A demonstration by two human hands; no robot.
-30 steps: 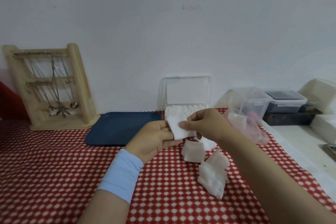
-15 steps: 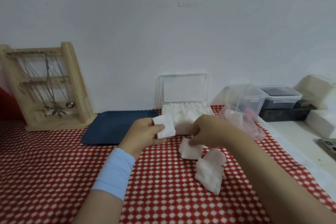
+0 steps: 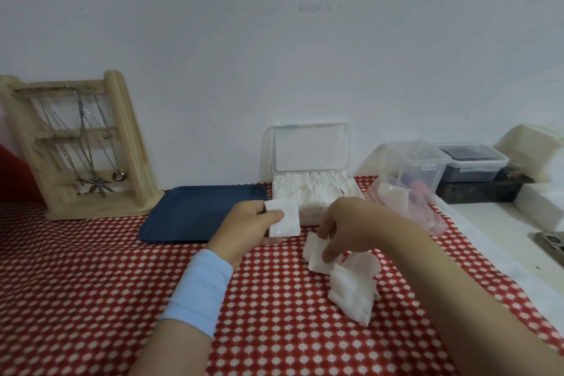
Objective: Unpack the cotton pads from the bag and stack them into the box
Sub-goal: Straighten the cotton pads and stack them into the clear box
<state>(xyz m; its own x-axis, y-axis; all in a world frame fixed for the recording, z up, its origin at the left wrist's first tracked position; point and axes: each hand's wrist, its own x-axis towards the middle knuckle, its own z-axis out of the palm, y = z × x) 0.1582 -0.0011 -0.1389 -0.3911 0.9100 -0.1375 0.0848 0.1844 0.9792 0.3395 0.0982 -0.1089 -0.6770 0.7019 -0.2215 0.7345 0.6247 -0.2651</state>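
Our left hand [image 3: 244, 224] pinches one square cotton pad [image 3: 283, 217] at frame centre, just before the open clear box [image 3: 311, 183] of stacked pads. Our right hand [image 3: 345, 223] grips a pad from the loose pile [image 3: 351, 287] on the checkered cloth [image 3: 91, 284]; the bag [image 3: 406, 201] lies right.

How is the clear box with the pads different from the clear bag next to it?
The box is rigid, with its lid standing open against the wall; the bag is soft, crumpled and lying on its side. The box is packed with a row of white pads; the bag holds only a few. The box sits behind the left hand, the bag off to its right. Both are see-through.
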